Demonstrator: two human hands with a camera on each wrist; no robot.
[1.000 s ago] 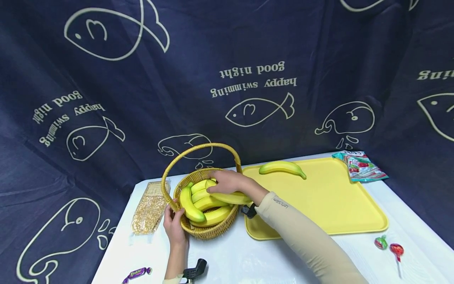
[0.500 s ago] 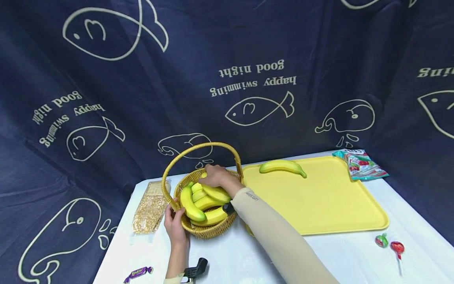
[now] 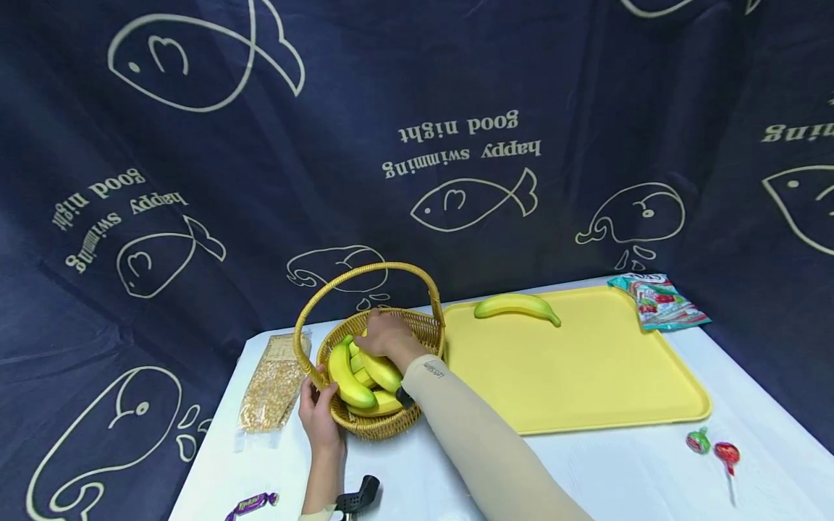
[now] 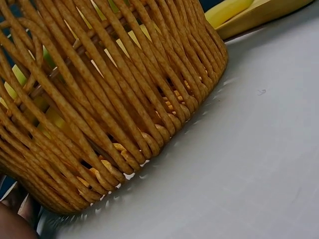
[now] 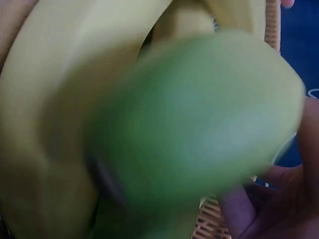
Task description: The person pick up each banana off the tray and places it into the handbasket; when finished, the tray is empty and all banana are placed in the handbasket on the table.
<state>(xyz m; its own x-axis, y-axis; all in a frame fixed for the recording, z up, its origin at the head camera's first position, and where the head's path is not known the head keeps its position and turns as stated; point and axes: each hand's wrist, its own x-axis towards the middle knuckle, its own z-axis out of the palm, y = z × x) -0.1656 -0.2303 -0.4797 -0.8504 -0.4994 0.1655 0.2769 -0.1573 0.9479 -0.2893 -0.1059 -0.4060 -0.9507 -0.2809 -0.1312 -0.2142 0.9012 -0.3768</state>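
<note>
- Head view: the right hand point(image 3: 384, 336) reaches into the round woven wicker basket with a hoop handle point(image 3: 417, 329), fingers curled over a yellow banana with a green tip point(image 3: 380, 370) lying on the pile of bananas inside. The left hand point(image 3: 317, 414) grips the basket's near-left rim. The basket stands near the tabletop's back-left part, just beside the left edge of the flat yellow plastic tray point(image 3: 586, 376), where a single yellow-green banana point(image 3: 517, 306) lies at the back edge.
- Left wrist view: the basket's woven wall point(image 4: 114, 99) fills the frame, resting flat on the white tabletop point(image 4: 249, 164); this hand's fingers barely show at the lower-left corner.
- Right wrist view: a blurred green banana end point(image 5: 199, 129) sits right against the lens with yellow fruit behind; how tightly the fingers close cannot be judged here.
- Doing it well, I judge: keep the left hand bracing the rim so the basket does not slide, and hold the banana mid-length, clear of the hoop handle.
</note>
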